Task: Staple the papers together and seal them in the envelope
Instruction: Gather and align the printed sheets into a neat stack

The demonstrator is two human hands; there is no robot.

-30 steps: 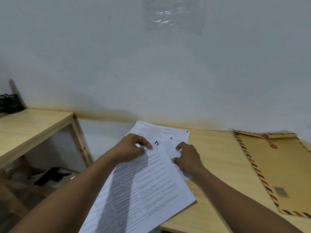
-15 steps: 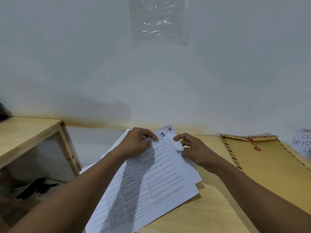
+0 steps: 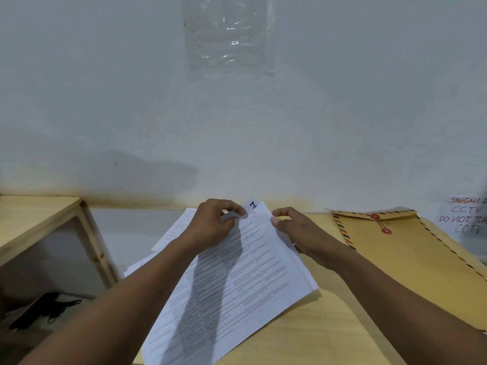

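A stack of printed white papers (image 3: 245, 280) lies slanted on the wooden table (image 3: 311, 335), its top sheet marked with a handwritten "1". My left hand (image 3: 213, 227) pinches the top edge of the stack near that number. My right hand (image 3: 295, 230) grips the stack's right edge, with its fingers under the sheets. More loose sheets (image 3: 176, 230) stick out to the left beneath my left arm. A brown envelope (image 3: 411, 262) with striped borders and a red string clasp lies flat to the right. No stapler is in view.
A lower wooden shelf (image 3: 39, 222) stands at the left, with a dark object (image 3: 44, 309) on the floor beneath it. A handwritten notice (image 3: 463, 219) leans against the wall at the far right. A clear plastic sheet (image 3: 229, 38) is stuck on the wall.
Both hands have pulled the sheets together into one stack and shifted it up toward the wall. The sheet marked "5" is now hidden under the top page.
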